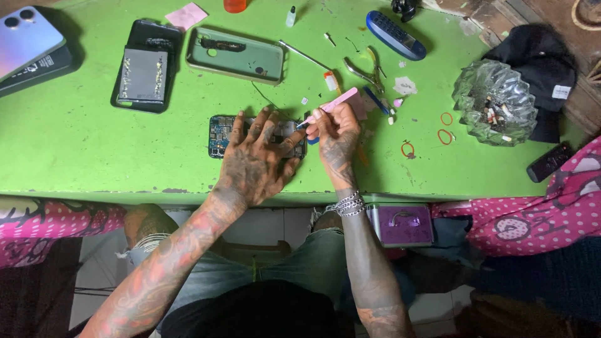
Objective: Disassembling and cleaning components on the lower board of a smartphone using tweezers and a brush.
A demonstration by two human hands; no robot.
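Diagonally, pink tool point(336, 99) tip down-left at circuit board point(220, 133)

Phone repair workbench, green table point(75, 150) strewn with opened phones point(146, 66), bare circuit board point(220, 133), pliers point(368, 74), small parts

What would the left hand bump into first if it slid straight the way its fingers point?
Probably the green phone case. The left hand lies on the circuit board, fingers pointing up the table, with bare green table between.

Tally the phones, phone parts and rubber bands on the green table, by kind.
Whole phones: 1
Opened phone bodies: 2
Circuit boards: 1
Orange rubber bands: 3
Total: 7
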